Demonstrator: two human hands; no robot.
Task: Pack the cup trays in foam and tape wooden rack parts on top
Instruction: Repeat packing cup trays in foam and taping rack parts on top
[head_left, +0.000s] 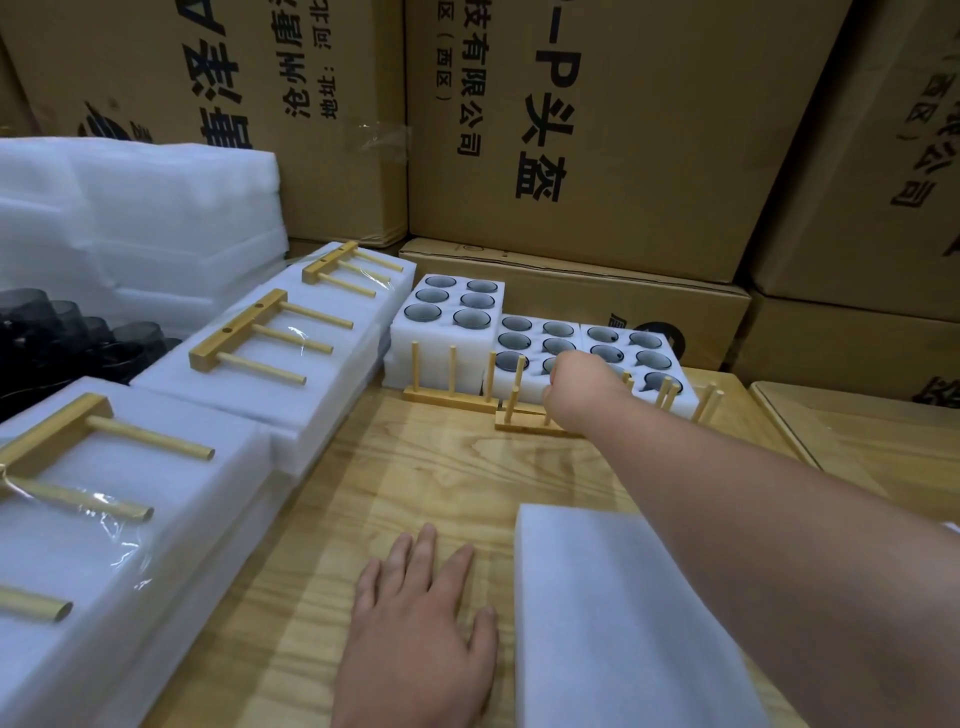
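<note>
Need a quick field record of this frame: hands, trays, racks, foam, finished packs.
left hand: flat on table, palm down, holding nothing
right hand: reaching to the middle tray; grip not visible
cup trays: three foam trays at the back, six cups each where visible
loose racks: upright on the table in front of the trays
foam sheet: near edge, under the right forearm
finished packs: three at left, rack parts taped on top

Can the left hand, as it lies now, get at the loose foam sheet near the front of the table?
Probably yes. The left hand lies flat on the wooden table right beside the foam sheet, with nothing between them; the right forearm crosses only its far right corner.
</note>
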